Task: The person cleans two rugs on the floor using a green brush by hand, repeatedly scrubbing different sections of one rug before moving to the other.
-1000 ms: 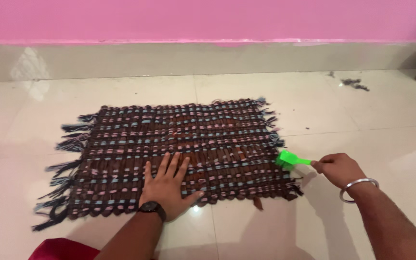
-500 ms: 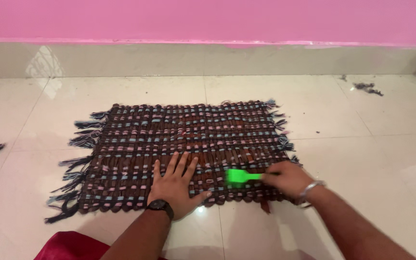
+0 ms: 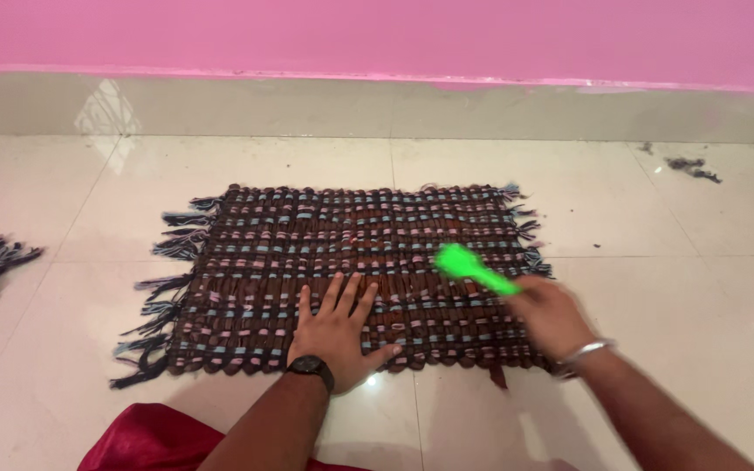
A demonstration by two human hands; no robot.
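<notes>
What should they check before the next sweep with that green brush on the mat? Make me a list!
1. Left hand pressed flat on the woven mat: ok.
2. Right hand has its grip closed on the green brush: ok.
3. Brush head over the mat: ok.
4. Bristles touching the weave: cannot tell, blurred.
5. Mat lying flat on the tiled floor: ok.
6. Floor free of dirt: not ok, lint clump lies near the wall.

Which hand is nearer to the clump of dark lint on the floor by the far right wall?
Right. The right hand, holding the green brush, is at the mat's right end, nearer the lint clump. The left hand lies flat on the mat's near middle, farther away.
</notes>
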